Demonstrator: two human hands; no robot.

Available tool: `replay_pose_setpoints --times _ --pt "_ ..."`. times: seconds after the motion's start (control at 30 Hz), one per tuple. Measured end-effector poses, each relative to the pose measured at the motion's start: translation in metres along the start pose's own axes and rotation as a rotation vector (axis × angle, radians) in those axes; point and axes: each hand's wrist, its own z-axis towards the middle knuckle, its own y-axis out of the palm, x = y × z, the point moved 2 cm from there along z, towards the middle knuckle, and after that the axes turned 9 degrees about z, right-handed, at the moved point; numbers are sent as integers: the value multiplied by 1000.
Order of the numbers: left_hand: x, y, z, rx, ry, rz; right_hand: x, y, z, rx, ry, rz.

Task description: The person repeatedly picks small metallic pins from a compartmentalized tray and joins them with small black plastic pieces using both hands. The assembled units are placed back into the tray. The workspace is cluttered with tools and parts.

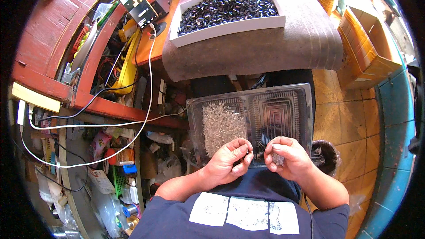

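A clear plastic tray (307, 106) with two compartments rests on my lap. Its left compartment holds a heap of small, thin, silvery pieces (223, 126); a few dark bits show at the near edge of the right one. My left hand (231, 158) is above the near edge of the tray, thumb and fingers pinched together. What it pinches is too small to name. Close beside it, my right hand (287, 157) is curled around a small bunch of silvery pieces (278, 159), with its thumb and forefinger toward the left hand. The hands are slightly apart.
A shallow white box (230, 28) full of small black cylinders stands on the cloth-covered table (248, 53) ahead. White cables (148, 84) run at left to a power strip (35, 97). Cluttered shelves fill the left; an open carton (363, 48) and a lined bin (326, 157) stand right.
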Motion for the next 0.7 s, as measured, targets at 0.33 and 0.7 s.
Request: replay_pose_setpoints --times 0.33,0.7 --pt "-1 2 1 11 -32 -38 6 5 2 81 -3 69" --pt "-3 3 0 14 -34 -28 11 4 4 23 -57 9"
